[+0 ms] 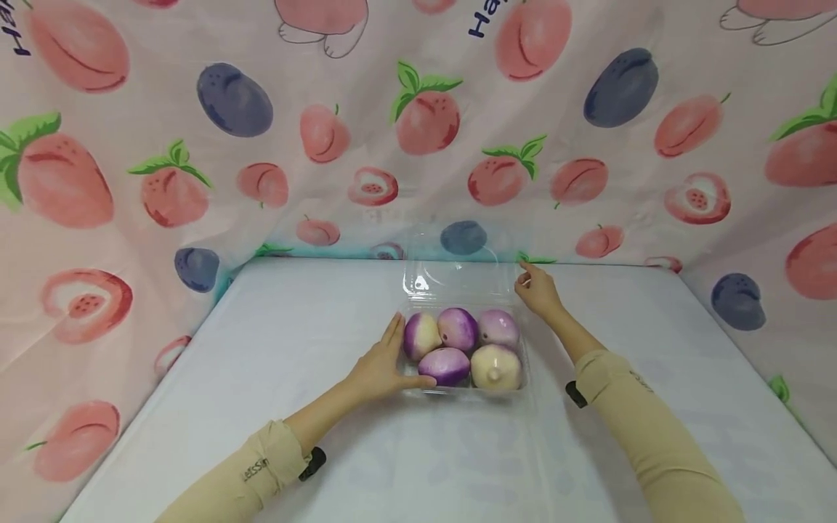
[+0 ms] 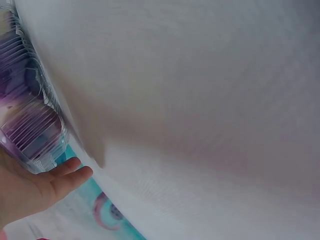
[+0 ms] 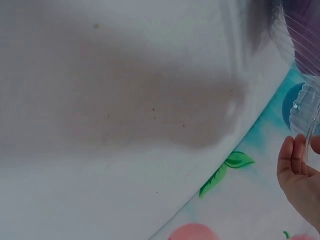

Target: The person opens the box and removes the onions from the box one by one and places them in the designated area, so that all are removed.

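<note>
A clear plastic clamshell box (image 1: 480,391) stands in the middle of the white table with its lid (image 1: 451,280) raised at the back. Several round purple-and-white vegetables (image 1: 446,366), perhaps onions, lie inside; one at the front right is mostly cream with a nub. My left hand (image 1: 378,370) rests against the box's left side, fingers straight and thumb along the front edge. The left wrist view shows its fingers (image 2: 75,175) extended beside the ribbed wall. With curled fingers my right hand (image 1: 539,290) pinches the lid's right edge, also seen in the right wrist view.
White cloth covers the table (image 1: 314,312). A fruit-printed curtain (image 1: 366,94) hangs behind it and along both sides, meeting the table's back edge just behind the box.
</note>
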### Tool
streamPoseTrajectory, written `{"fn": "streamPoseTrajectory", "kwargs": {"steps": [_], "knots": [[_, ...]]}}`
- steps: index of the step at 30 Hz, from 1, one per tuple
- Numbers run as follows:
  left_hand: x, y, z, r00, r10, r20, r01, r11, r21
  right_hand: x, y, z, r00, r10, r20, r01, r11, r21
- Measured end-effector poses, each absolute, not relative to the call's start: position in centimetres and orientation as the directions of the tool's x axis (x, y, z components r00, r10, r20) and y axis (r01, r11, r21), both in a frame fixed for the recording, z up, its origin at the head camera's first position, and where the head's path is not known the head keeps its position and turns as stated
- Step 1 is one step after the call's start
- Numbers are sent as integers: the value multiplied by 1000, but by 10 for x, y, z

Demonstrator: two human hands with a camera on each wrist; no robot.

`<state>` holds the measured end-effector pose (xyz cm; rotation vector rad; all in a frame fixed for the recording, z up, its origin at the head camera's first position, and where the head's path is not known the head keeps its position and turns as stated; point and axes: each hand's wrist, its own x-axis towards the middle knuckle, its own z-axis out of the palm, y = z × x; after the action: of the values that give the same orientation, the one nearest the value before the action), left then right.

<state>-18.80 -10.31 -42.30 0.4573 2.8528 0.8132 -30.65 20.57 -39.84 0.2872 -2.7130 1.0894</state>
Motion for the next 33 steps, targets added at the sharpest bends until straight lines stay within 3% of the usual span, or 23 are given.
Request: {"fn": "streamPoseTrajectory", "kwargs": {"steps": [3,8,13,18,21,26,33], "knots": [[-190,-102,-423,-942,331,-60,249,806,536,-324,217,-416,-961,-118,252,-261,690,-675],[-192,-102,-422,-944,325,-55,248,810,531,-387,247,-485,-953,-131,273,-290,654,-699],[-192,-101,-424,-943,326,-60,245,808,536,-411,262,-524,-973,-161,163,-227,595,-771],[-190,-100,-426,-944,326,-55,241,794,558,-399,259,-519,-977,-193,89,-179,520,-835],[-188,-100,-427,-944,325,-63,234,790,567,-402,261,-525,-963,-228,147,-243,487,-839],[-188,-99,-423,-939,334,-85,229,789,570,-388,254,-505,-978,-172,116,-197,594,-780],[-189,-101,-420,-939,333,-85,234,800,553,-348,232,-466,-946,-144,292,-315,635,-706]]}}
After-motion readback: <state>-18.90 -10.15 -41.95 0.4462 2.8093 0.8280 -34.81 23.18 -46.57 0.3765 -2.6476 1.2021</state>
